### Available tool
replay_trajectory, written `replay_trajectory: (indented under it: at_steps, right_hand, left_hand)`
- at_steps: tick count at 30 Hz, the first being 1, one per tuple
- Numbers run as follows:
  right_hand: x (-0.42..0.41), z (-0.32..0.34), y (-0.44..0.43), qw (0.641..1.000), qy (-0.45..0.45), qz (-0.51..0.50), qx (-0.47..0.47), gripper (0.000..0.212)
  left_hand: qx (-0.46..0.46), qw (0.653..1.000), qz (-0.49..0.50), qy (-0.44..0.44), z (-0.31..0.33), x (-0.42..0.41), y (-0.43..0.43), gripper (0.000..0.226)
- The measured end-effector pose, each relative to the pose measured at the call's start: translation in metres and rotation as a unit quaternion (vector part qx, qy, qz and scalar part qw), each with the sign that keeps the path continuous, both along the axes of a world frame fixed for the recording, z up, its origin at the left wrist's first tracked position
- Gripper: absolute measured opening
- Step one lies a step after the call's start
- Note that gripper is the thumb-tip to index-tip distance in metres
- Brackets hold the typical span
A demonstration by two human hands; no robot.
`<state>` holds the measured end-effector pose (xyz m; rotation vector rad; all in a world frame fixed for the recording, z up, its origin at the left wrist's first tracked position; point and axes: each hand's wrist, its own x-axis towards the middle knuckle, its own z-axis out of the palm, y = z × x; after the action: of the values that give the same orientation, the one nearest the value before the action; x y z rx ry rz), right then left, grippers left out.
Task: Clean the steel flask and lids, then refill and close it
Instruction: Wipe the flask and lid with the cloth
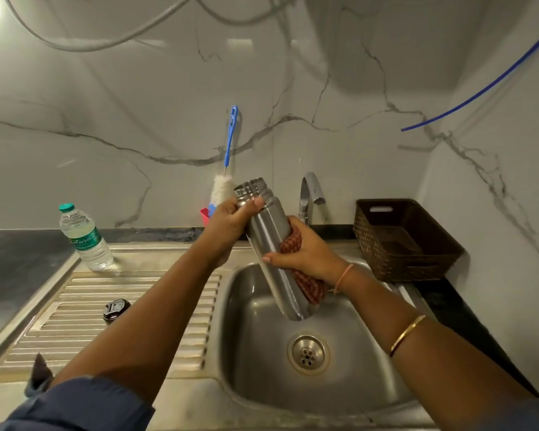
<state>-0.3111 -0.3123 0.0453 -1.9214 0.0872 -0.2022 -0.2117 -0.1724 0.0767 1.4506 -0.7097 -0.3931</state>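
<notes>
Wiping step, I'd say: the flask (268,244) hangs tilted, mouth up, over the sink (339,384). The left hand (231,223) has its fingers clasped round the neck; the right hand (305,253) fingers clutch a cloth (308,286) against the body. Next likely means refilling from the bottle (84,237), then fetching the lid (116,309).

views 1 | head-worn, wide-angle | facing forward and down | close above the sink (252,337)
</notes>
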Motion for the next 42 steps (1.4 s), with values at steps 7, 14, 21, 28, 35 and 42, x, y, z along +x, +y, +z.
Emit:
replay_trajectory:
  at_steps: [7,14,21,28,35,42]
  right_hand:
    - [0.013,-0.013,0.023,0.885,-0.084,-0.203,-0.411,0.092]
    - [0.008,0.024,-0.001,0.977,-0.023,-0.019,-0.209,0.108]
    - [-0.008,-0.005,-0.02,0.989,0.123,0.04,-0.077,0.083]
    - [0.0,0.018,-0.008,0.999,0.01,0.022,-0.046,0.117]
    - [0.004,-0.014,0.013,0.972,-0.027,-0.139,-0.189,0.085]
    - [0.011,0.011,0.008,0.914,-0.052,-0.097,-0.39,0.11]
  left_hand:
    - [0.017,0.989,0.08,0.127,-0.018,-0.018,-0.018,0.019]
    - [-0.004,0.996,0.068,0.048,-0.021,-0.017,-0.012,0.041]
    - [0.02,0.998,0.02,0.056,-0.023,-0.006,-0.004,0.036]
    - [0.029,0.998,-0.05,-0.039,-0.015,-0.006,-0.007,0.059]
    - [0.05,0.991,0.087,0.084,-0.025,-0.018,-0.03,0.037]
    - [-0.034,0.98,0.149,0.125,-0.023,-0.029,-0.028,0.011]
